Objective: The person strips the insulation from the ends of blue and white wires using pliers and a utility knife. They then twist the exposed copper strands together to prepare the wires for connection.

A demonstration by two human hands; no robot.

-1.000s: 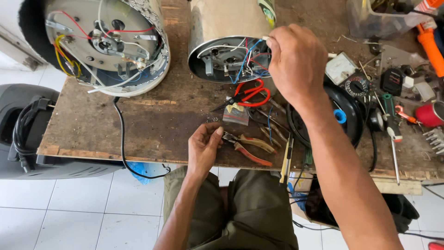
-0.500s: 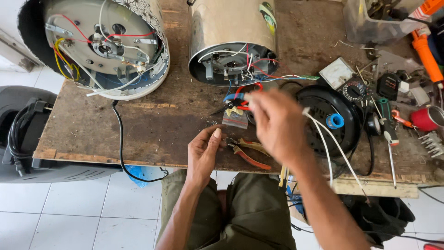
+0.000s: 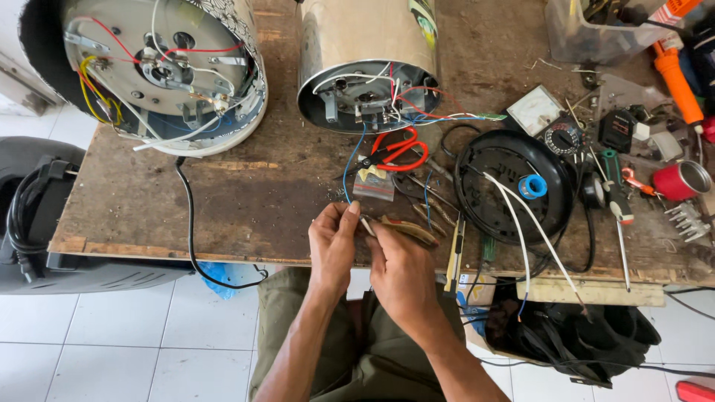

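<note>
Seen from above, both hands meet at the near edge of the wooden workbench [image 3: 223, 201], just in front of the person's lap. The left hand [image 3: 333, 242] is closed to a pinch, thumb and forefinger gripping the near end of a thin blue wire [image 3: 348, 167]. That wire is the thing being worked on: its long axis runs near to far, rising from the pinch, curving slightly, and entering the open underside of the steel cooker body [image 3: 369, 67] that lies on its side at the far middle of the bench. The right hand [image 3: 402, 268] is curled shut around the pliers [image 3: 406, 231], whose brown handles stick out to the right while the tip points left toward the pinched wire end; whether the tip touches the wire cannot be told. The left hand is thus the nearer one to the wire, and the tool comes at it crosswise from the right. Red-handled scissors [image 3: 398, 152] lie just beyond the hands, a black round cover [image 3: 514, 186] sits to the right, and a second opened cooker [image 3: 164, 67] lies far left.
</note>
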